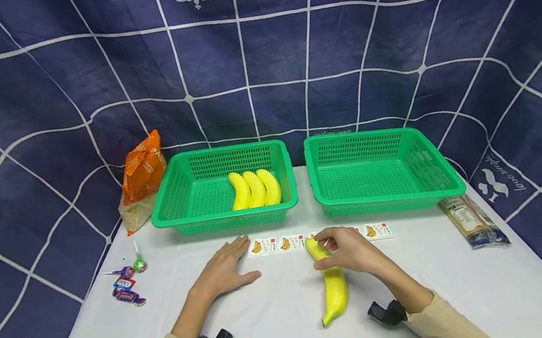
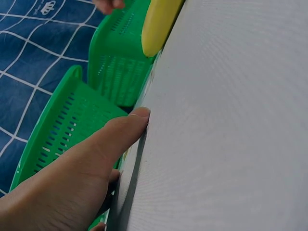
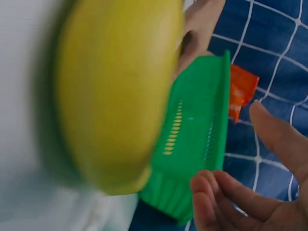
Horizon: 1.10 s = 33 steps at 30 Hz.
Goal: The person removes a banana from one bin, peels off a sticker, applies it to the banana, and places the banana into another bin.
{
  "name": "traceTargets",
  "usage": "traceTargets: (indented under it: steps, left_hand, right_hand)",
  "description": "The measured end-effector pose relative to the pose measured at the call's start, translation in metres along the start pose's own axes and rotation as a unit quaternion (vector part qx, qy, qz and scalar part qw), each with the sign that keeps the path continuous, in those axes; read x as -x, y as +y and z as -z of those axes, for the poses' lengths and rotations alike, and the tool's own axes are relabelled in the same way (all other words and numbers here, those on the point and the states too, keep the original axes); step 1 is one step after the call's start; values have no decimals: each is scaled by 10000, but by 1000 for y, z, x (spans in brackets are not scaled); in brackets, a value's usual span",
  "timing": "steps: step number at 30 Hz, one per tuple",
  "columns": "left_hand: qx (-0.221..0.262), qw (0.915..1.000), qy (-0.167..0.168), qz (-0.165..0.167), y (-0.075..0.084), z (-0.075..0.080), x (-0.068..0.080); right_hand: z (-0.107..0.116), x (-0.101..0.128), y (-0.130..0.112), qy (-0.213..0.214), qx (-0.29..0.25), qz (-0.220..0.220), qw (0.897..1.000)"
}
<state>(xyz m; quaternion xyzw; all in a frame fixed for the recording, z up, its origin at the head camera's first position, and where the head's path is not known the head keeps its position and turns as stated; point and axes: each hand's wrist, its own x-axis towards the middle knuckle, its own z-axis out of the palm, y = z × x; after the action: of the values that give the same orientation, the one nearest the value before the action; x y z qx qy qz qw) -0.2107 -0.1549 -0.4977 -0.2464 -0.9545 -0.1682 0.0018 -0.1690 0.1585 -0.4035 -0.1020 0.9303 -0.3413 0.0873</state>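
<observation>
My left hand point(image 1: 227, 267) lies flat on the white table point(image 1: 273, 330), fingers straight, just short of a row of small banana stickers point(image 1: 285, 243). My right hand point(image 1: 322, 252) hovers over the far end of a yellow banana point(image 1: 335, 293) lying on the table, its fingers loosely curled. In the right wrist view the banana point(image 3: 115, 91) is blurred and close, and nothing shows between the curled fingers point(image 3: 211, 197) and the thumb. In the left wrist view my left hand point(image 2: 96, 159) presses on the table and the banana point(image 2: 159, 24) is beyond it.
Two green baskets stand at the back: the left one point(image 1: 172, 206) holds three bananas point(image 1: 255, 188), the right one point(image 1: 389, 198) holds nothing. An orange bag point(image 1: 144, 172) leans at the far left, wrapped sweets point(image 1: 126, 284) lie at the left edge, a packet point(image 1: 473, 221) at the right.
</observation>
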Motion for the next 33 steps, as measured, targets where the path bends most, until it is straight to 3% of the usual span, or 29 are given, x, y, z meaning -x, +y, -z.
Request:
traceTargets:
  steps: [9, 13, 20, 27, 33]
  left_hand:
    - [152, 9999, -43, 59, 1, 2, 1]
    - [195, 9998, -77, 65, 0, 2, 0]
    - [182, 9998, -92, 8, -2, 1, 0]
    - [202, 9995, -224, 11, -1, 0, 0]
    - [180, 9996, -191, 64, -2, 1, 1]
  right_hand:
    - [-5, -32, -47, -371, -217, 1234, 9914]
    - [-20, -52, -61, -691, 47, 1528, 9858]
    - [-50, -92, -67, -1062, 898, 1388, 9805]
    - [-69, -115, -65, -1339, 1056, 940, 9809]
    - [-77, -125, -60, -1395, 1214, 812, 9794]
